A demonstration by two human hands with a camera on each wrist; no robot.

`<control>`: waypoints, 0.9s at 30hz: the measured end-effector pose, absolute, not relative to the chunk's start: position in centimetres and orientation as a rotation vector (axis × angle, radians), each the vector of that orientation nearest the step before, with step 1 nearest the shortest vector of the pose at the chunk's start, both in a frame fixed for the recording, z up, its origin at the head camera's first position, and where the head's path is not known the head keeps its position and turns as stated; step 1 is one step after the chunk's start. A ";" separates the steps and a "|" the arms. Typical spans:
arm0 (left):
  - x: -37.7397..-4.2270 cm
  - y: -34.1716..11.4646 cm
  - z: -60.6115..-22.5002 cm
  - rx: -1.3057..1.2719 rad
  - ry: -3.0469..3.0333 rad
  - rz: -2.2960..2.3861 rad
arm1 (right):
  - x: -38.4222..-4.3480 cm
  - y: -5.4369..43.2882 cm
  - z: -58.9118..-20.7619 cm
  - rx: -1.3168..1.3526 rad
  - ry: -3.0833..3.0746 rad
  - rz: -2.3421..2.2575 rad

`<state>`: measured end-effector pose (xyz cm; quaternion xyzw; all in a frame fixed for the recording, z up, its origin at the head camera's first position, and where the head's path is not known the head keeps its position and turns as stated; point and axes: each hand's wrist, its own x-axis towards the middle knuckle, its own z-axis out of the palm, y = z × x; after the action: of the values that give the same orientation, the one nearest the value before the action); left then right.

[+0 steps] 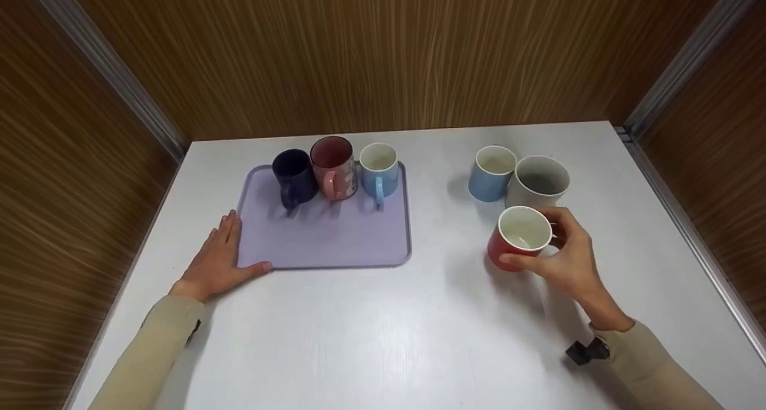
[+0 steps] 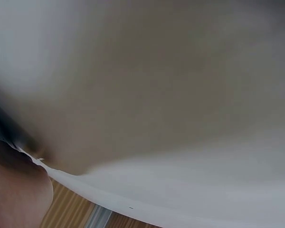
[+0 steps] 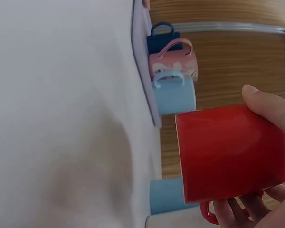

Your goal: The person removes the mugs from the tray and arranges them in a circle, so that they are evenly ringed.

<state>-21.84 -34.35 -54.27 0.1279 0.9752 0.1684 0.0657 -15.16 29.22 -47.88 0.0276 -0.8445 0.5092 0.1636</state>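
Observation:
My right hand [image 1: 568, 257] grips a red mug [image 3: 232, 154] with a white inside, thumb on the near side and fingers on the far side by its handle. The mug is upright, held a little above the table. Behind it stand a light blue mug [image 1: 491, 179] and a wider pale mug [image 1: 541, 179]. My left hand [image 1: 215, 263] lies flat with fingers spread at the front left corner of a lavender tray [image 1: 326, 242], its thumb at the front rim. Along the tray's back stand a navy mug [image 1: 296, 179], a pink patterned mug [image 1: 344, 173] and a light blue handled mug [image 1: 386, 176].
The white table [image 1: 371, 338] meets a wood-grain back panel [image 1: 389, 57], with matching panels on both sides. Metal strips [image 1: 694, 242] run along the side edges. The left wrist view is mostly blurred sleeve and tabletop.

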 end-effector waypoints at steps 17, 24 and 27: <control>-22.0 -34.5 -54.2 0.378 2.935 0.487 | -16.7 31.8 -50.4 -0.176 -2.481 1.361; -22.1 -34.4 -54.4 0.381 2.934 0.488 | -17.1 32.2 -50.6 -0.201 -2.523 1.331; -22.0 -34.4 -54.4 0.384 2.936 0.487 | -17.2 32.4 -50.7 -0.207 -2.532 1.327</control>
<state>-22.05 -34.36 -54.41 0.1275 0.9760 0.1618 0.0702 -17.19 32.37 -50.69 -0.0715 -0.8750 0.4587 0.1372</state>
